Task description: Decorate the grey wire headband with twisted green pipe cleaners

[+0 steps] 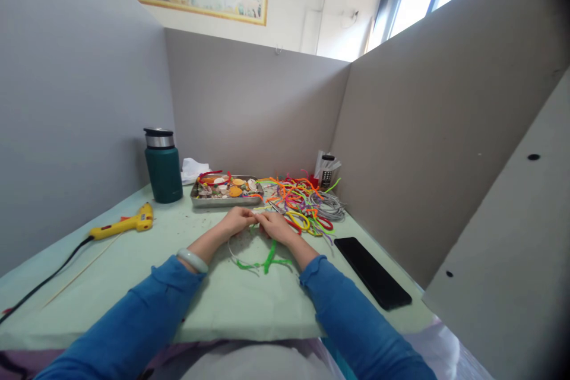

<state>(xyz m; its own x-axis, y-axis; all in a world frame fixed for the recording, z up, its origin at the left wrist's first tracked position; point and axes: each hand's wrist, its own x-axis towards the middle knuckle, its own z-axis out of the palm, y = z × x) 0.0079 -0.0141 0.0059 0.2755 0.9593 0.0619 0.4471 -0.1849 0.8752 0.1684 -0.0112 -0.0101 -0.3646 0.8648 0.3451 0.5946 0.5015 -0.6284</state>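
Note:
My left hand (238,221) and my right hand (273,226) meet over the middle of the table, fingertips pinched close together. Between them is the top of a thin pale wire ring (230,251), with a bit of green fuzz showing at the fingers. Lower on the ring, green pipe cleaners (268,258) are twisted on, their ends sticking out toward me. My fingers cover the exact spot being gripped. Just beyond my right hand lie scissors with yellow handles (299,221), beside a heap of coloured pipe cleaners (291,193).
A metal tray (227,203) of shells stands behind my hands. Coiled grey wire (330,208) lies right of the heap. At left are a yellow glue gun (122,225), a thin wooden stick (82,270) and a green bottle (164,172); a black phone (371,273) lies right. Partitions surround the table.

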